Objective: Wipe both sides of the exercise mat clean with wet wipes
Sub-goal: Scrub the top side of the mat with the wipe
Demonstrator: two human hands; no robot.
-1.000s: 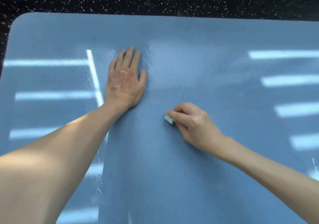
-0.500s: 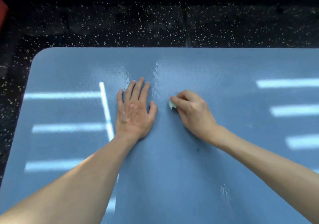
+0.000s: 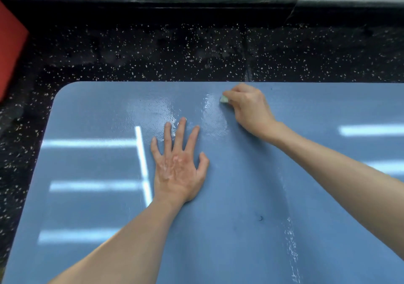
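on the speckled black floor point(image 3: 175, 51), the left hand point(image 3: 178, 165) presses flat to steady the smooth blue exercise mat point(image 3: 240, 196); the right hand point(image 3: 249, 108) pinches a small pale-green wet wipe point(image 3: 223, 99) at its far edge.

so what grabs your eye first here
The blue exercise mat fills the lower frame on a dark speckled floor. The left hand lies flat, fingers spread, at the mat's middle, while the right hand pinches a wet wipe near the far edge, beside a glossy wet streak.
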